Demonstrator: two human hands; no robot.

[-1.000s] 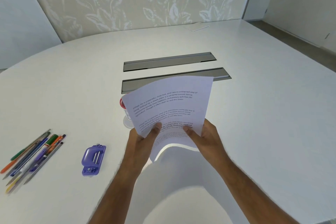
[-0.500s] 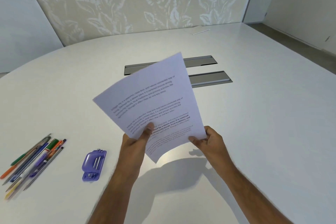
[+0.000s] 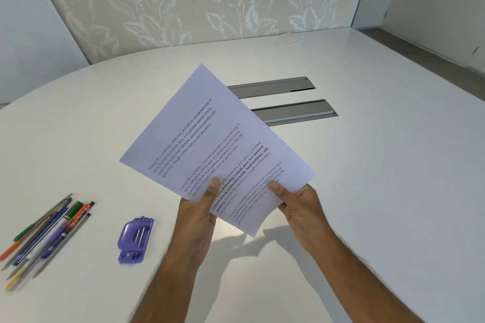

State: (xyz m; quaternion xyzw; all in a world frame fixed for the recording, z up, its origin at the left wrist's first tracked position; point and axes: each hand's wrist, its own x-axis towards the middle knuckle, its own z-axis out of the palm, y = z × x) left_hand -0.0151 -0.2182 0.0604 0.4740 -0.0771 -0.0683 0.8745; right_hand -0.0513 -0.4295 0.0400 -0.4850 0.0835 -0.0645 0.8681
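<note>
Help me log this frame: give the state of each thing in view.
paper: held above the table, tilted, print up
left hand: pinches the paper's near edge
right hand: pinches the paper's near edge
punch: lying flat, untouched
pens: lying bunched, untouched

White oval table (image 3: pixel 393 165), two grey slots (image 3: pixel 294 113); leaf-patterned wall (image 3: pixel 210 2); grey floor (image 3: pixel 433 47) right.

Both forearms come up from the bottom edge, angling in toward each other, with the left hand (image 3: pixel 196 215) and right hand (image 3: pixel 301 215) raised side by side, thumbs on top, fingers hidden behind, each pinching the printed sheet (image 3: pixel 210 134) at its lower end.
</note>
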